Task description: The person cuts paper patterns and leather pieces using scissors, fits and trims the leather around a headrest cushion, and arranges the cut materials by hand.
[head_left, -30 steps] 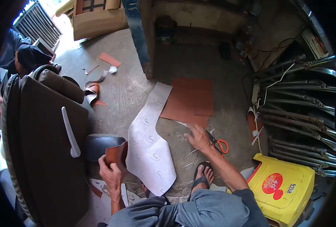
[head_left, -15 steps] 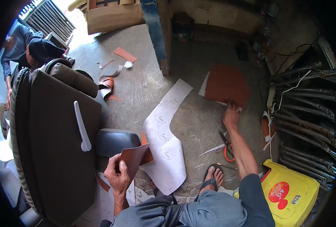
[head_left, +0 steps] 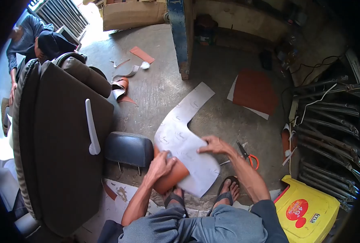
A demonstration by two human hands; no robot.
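Observation:
A long bent sheet [head_left: 182, 135], pale with printed lettering on the side facing up, lies on the floor before my feet. Brown material [head_left: 169, 178] shows at its lower left. My left hand [head_left: 161, 165] is closed on the brown material where it meets the pale sheet. At the sheet's right edge, my right hand [head_left: 213, 145] pinches it between thumb and fingers. Scissors with orange handles [head_left: 251, 159] lie just right of my right forearm. Farther off, brown pieces [head_left: 255, 92] with pale undersides rest on the floor.
A large dark padded seat [head_left: 66, 141] and a black headrest [head_left: 129, 150] stand at left. A yellow box [head_left: 307, 210] is at lower right, below stacked metal frames [head_left: 330, 129]. A blue post [head_left: 179, 36] rises ahead. Another person [head_left: 30, 40] sits at upper left.
My right hand has let go of the brown pieces, now farther right, and come back to the pale sheet. My left hand has moved right with the brown material, onto the sheet's lower left.

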